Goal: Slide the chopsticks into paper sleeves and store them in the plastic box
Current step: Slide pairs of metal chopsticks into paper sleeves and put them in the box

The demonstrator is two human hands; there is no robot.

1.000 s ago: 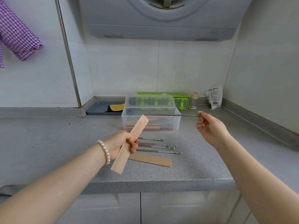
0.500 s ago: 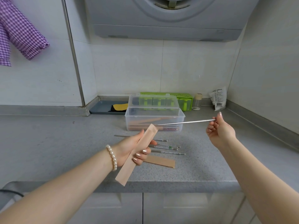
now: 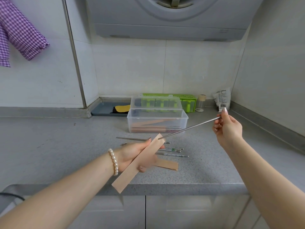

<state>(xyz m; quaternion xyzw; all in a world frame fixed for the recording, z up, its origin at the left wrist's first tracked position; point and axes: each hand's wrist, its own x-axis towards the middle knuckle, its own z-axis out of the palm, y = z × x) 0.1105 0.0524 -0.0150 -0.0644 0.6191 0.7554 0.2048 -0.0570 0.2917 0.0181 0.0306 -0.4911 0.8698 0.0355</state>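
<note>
Currently:
done: several sleeved chopsticks lie in the plastic box (image 3: 157, 123), centre frame, lid up.
left: loose chopsticks (image 3: 171, 150) and a spare sleeve (image 3: 168, 164) on the counter (image 3: 49, 146).
left hand (image 3: 132, 156): grips a paper sleeve (image 3: 138, 162), mouth tilted up-right.
right hand (image 3: 227, 128): pinches a chopstick (image 3: 189, 128) by its far end.
change: the chopstick's tip has dropped to the sleeve mouth; not clearly inside.
</note>
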